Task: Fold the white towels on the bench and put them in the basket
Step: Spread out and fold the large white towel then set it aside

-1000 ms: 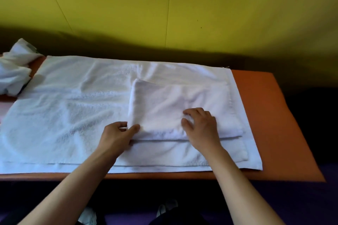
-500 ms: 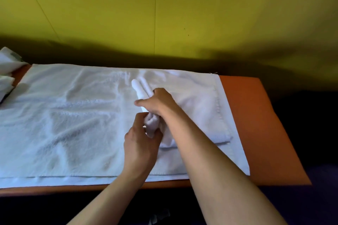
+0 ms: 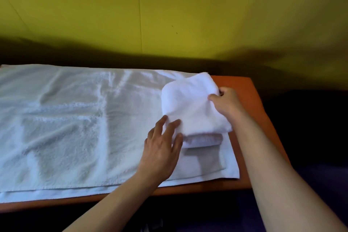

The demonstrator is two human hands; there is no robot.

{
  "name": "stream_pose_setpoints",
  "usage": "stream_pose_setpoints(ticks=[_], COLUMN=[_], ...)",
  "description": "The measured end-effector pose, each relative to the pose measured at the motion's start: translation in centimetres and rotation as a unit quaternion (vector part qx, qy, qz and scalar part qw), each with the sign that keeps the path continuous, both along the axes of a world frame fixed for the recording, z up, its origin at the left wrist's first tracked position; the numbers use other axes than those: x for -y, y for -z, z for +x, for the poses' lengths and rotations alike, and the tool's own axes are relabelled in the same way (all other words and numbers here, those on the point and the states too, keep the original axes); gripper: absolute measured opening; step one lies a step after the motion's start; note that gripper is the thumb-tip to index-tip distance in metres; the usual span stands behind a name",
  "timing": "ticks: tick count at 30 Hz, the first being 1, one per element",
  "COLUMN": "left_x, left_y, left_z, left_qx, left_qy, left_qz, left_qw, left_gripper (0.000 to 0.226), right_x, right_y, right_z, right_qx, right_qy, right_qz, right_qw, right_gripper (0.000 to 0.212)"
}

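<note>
A small white towel (image 3: 190, 107), folded into a thick square, lies near the right end of the orange bench (image 3: 263, 130). My right hand (image 3: 225, 102) grips its right edge, thumb on top and fingers curled under. My left hand (image 3: 163, 143) rests with straight, spread fingers on the towel's near left corner. Beneath it, a large white towel (image 3: 71, 124) lies spread flat over most of the bench. No basket is in view.
A yellow-green wall (image 3: 169, 9) rises right behind the bench. Bare orange bench top shows to the right of the towels. Dark floor lies beyond the bench's right end and in front of its near edge.
The small towel's left half has been folded over to the right, making a smaller square. My right hand moved from the left edge to the right edge. My left hand let go and now lies flat.
</note>
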State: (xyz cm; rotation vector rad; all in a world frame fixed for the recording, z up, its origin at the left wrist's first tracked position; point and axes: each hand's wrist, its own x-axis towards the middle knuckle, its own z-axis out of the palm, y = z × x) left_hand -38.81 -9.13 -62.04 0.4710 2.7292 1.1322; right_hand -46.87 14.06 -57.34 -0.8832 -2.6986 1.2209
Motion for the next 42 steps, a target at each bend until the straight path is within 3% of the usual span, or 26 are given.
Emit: stream_pose_setpoints(ticks=[4, 6, 8, 11, 14, 19, 22, 25, 27, 30, 32, 36, 39, 42], left_x=[-0.4, -0.2, -0.2, -0.7, -1.9, -3.9, -4.9, -5.2, -5.0, -4.7, -4.8, -6.1, -8.2, -11.5], left_y=[1.1, 1.2, 1.1, 0.1, 0.4, -0.9, -1.7, -1.7, -1.8, -1.4, -1.2, -1.4, -2.0, -2.4], left_z=[-0.2, -0.6, -1.1, -2.3, -5.0, -8.8, -10.3, -10.6, -10.2, -9.1, -8.6, -8.4, -8.9, -10.2], left_qx=[0.007, -0.001, 0.005, 0.086, 0.231, 0.270, 0.291, 0.328, 0.351, 0.358, 0.340, 0.272, 0.231, 0.209], left_qy=[0.011, 0.016, 0.008, -0.101, -0.203, -0.226, -0.224, -0.217, -0.210, -0.189, -0.177, -0.154, -0.124, -0.104], left_qz=[-0.042, -0.035, 0.011, 0.086, 0.105, 0.098, 0.096, 0.179, 0.239, 0.293, 0.316, 0.307, 0.302, 0.308], left_qw=[0.999, 0.999, 1.000, 0.987, 0.946, 0.931, 0.925, 0.902, 0.881, 0.866, 0.868, 0.899, 0.917, 0.922], left_gripper=[0.064, 0.056, 0.043, 0.049, 0.065, 0.083, 0.074, 0.048, 0.036, 0.031, 0.031, 0.041, 0.041, 0.036], right_x=[0.1, 0.4, 0.0, -0.9, -0.5, 0.6, 1.0, 1.6, 2.0, 2.0, 1.5, -0.5, -2.7, -5.6], right_y=[3.8, 4.5, 4.3, 4.0, 4.2, 2.9, 2.4, 1.8, 1.6, 1.5, 1.3, 1.5, 1.7, 1.5], right_z=[2.7, 4.0, 5.3, 8.0, 10.1, 11.1, 11.6, 11.7, 11.9, 12.0, 11.8, 11.8, 11.6, 10.7], right_qx=[0.011, -0.004, -0.022, -0.032, 0.033, 0.086, 0.090, 0.033, -0.010, -0.049, -0.061, -0.062, -0.123, -0.173], right_qy=[-0.017, 0.009, 0.060, 0.109, 0.107, 0.144, 0.179, 0.227, 0.256, 0.286, 0.282, 0.229, 0.202, 0.192], right_qz=[0.065, 0.053, 0.030, 0.003, -0.068, -0.228, -0.363, -0.497, -0.546, -0.611, -0.632, -0.601, -0.519, -0.487], right_qw=[0.998, 0.999, 0.998, 0.994, 0.991, 0.959, 0.910, 0.837, 0.797, 0.736, 0.719, 0.764, 0.822, 0.834], right_gripper=[0.034, 0.034, 0.035, 0.036, 0.046, 0.045, 0.044, 0.035, 0.032, 0.047, 0.047, 0.023, 0.023, 0.019])
